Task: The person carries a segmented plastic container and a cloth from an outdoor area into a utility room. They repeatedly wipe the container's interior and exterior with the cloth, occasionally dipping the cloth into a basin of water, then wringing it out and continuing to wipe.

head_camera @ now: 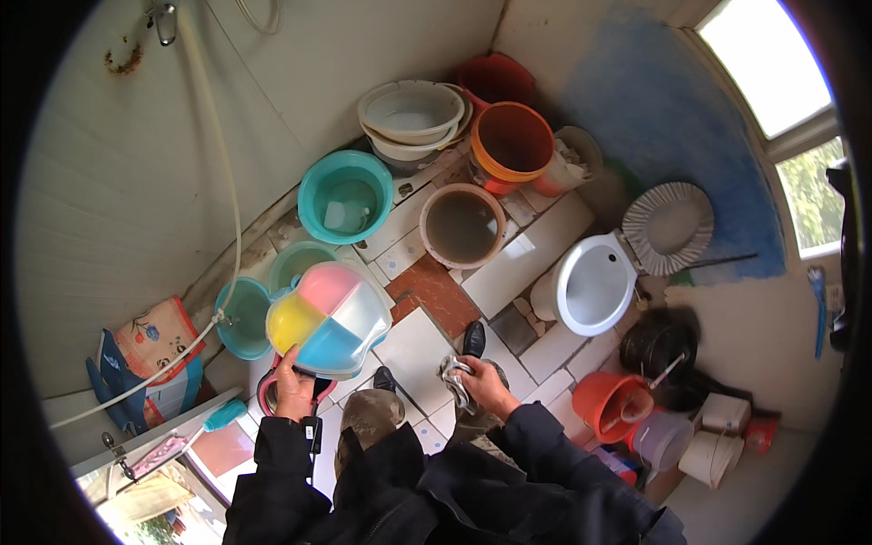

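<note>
My left hand grips the near left edge of a divided plastic tray with pink, yellow, blue and white sections; a clear lid seems to cover it. In my right hand is a crumpled grey cloth, held apart from the tray, above my right knee. Beyond the tray, partly hidden by it, stands a light green basin. A teal basin is to its left, and a larger turquoise basin holds water farther away.
A tub of murky water, an orange bucket and stacked pale basins stand ahead. To the right are a toilet with its lid raised and a red bucket. A hose hangs down the left wall.
</note>
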